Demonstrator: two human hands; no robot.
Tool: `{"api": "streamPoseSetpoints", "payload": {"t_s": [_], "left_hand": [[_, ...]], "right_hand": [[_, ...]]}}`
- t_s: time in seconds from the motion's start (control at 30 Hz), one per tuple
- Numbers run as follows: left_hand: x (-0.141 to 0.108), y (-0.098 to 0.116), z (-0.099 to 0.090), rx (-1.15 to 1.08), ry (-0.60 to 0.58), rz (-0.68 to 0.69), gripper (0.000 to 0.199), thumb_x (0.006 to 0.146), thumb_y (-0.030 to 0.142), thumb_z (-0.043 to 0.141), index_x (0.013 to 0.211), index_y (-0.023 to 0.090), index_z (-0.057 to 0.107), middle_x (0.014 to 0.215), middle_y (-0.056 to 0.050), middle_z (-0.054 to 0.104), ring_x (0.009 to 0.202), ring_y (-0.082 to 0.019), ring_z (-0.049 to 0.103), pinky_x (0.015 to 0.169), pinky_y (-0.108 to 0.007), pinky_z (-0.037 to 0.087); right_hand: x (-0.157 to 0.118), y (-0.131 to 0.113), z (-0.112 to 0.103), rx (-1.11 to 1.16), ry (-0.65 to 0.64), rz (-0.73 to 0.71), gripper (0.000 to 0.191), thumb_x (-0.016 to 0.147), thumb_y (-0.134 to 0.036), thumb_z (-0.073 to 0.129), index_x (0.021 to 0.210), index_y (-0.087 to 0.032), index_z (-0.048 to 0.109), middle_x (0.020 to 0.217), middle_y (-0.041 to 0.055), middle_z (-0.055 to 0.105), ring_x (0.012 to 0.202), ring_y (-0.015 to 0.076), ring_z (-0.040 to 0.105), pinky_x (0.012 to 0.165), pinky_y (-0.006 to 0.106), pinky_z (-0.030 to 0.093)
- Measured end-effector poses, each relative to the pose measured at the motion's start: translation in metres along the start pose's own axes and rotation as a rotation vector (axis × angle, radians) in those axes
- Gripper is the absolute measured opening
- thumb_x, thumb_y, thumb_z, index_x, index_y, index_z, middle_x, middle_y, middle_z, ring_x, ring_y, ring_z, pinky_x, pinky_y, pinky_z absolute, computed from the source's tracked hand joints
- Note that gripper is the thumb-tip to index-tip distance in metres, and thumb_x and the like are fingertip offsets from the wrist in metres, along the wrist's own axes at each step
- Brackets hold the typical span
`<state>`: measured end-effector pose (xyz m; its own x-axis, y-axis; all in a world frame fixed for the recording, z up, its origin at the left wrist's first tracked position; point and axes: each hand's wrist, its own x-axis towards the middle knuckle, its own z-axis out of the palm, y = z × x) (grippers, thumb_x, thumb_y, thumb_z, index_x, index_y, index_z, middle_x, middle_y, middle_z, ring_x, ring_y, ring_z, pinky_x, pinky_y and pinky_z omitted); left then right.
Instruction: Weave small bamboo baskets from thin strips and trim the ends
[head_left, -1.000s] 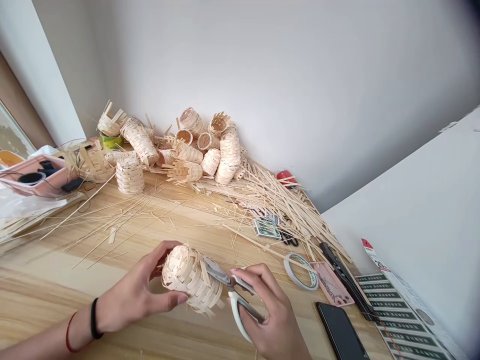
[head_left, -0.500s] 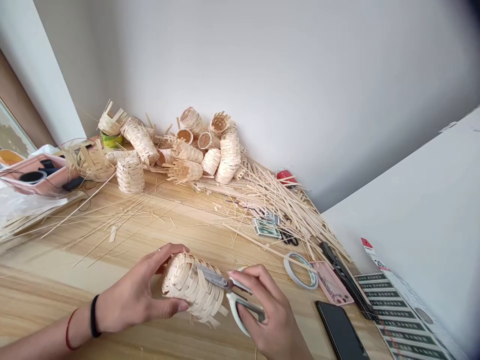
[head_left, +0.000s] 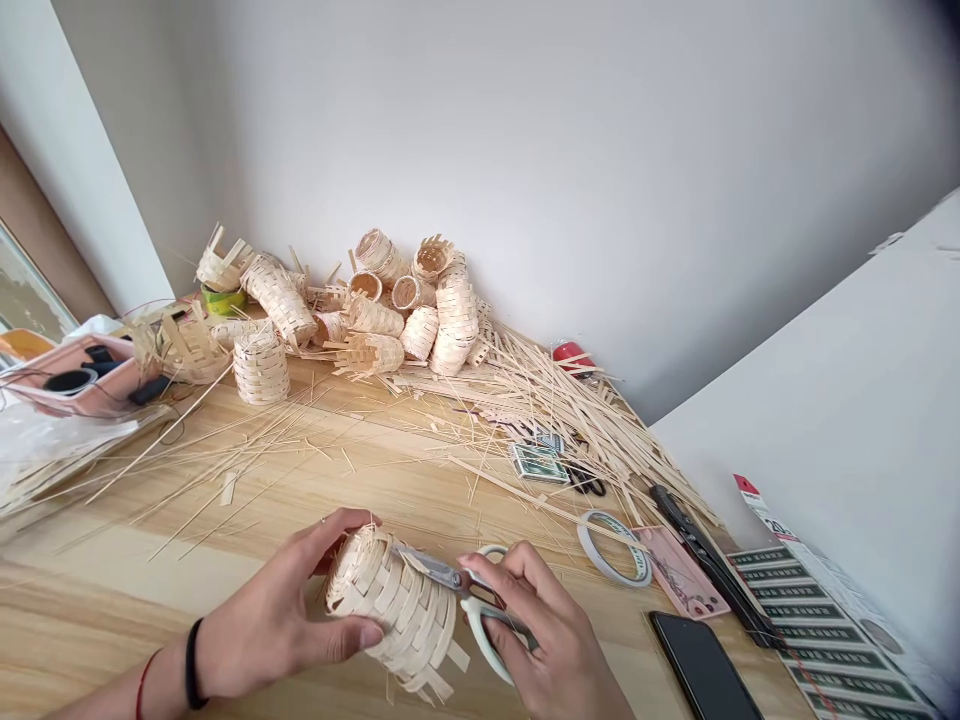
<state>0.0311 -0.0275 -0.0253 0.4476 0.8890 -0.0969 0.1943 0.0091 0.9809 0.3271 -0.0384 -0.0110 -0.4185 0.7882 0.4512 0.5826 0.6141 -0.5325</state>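
My left hand (head_left: 281, 605) is closed round the near-left end of a small woven bamboo basket (head_left: 401, 610), thumb below and fingers above. The basket lies tilted on its side, with loose strip ends sticking out at its lower right. In my right hand (head_left: 551, 625) is a pair of scissors (head_left: 480, 595) with white handles, fingers through the loops. Their blades rest against the upper side of the basket's weave, close to a strip there. Whether the blades grip that strip I cannot tell.
Woven baskets (head_left: 375, 320) are heaped by the wall, beside a spread of bamboo strips (head_left: 577, 400). A tape roll (head_left: 615, 548), a pink tray (head_left: 682, 570), a black phone (head_left: 705, 665) and a black cutter (head_left: 712, 560) lie rightward. A pink bin (head_left: 82, 375) stands left.
The scissor blades look more closed than before. The basket has turned slightly, its loose ends now lower, while the whole view has shifted a little.
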Motion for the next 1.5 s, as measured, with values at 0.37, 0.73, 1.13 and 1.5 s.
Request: {"api": "streamPoseSetpoints", "payload": {"t_s": [0.37,0.73,1.13,1.5], "left_hand": [[0.004,0.006,-0.002,-0.101,-0.034,0.021,0.063,0.089,0.048,0.074,0.14,0.032,0.041,0.129,-0.007,0.063,0.125,-0.03,0.058,0.107,-0.041,0.048],[0.003,0.005,-0.009,-0.195,-0.025,-0.006,0.066,0.09,0.049,0.073,0.142,0.038,0.034,0.135,-0.007,0.054,0.126,-0.03,0.052,0.108,-0.045,0.04],[0.009,0.006,-0.009,-0.238,0.015,0.019,0.054,0.085,0.049,0.079,0.121,0.031,0.043,0.113,-0.004,0.06,0.105,-0.025,0.059,0.091,-0.038,0.044],[0.005,0.011,-0.008,-0.162,0.075,0.014,0.065,0.085,0.043,0.081,0.141,0.031,0.049,0.137,-0.009,0.062,0.134,-0.033,0.054,0.113,-0.043,0.042]], "right_hand": [[-0.006,0.009,0.009,0.139,0.192,0.208,0.032,0.101,-0.019,0.058,0.13,-0.027,0.068,0.098,0.0063,0.057,0.079,0.0163,0.07,0.066,0.021,0.063],[-0.001,0.003,0.002,0.056,0.272,0.231,0.031,0.098,-0.025,0.066,0.129,-0.026,0.066,0.111,0.0104,0.062,0.098,0.0224,0.069,0.081,0.031,0.064],[-0.002,0.006,0.004,0.062,0.261,0.249,0.03,0.098,-0.026,0.065,0.129,-0.026,0.067,0.111,0.0099,0.062,0.097,0.0215,0.069,0.08,0.03,0.063],[0.001,0.009,0.004,0.064,0.284,0.314,0.028,0.1,-0.033,0.065,0.126,-0.026,0.069,0.109,0.0089,0.064,0.094,0.0212,0.07,0.078,0.029,0.063]]}}
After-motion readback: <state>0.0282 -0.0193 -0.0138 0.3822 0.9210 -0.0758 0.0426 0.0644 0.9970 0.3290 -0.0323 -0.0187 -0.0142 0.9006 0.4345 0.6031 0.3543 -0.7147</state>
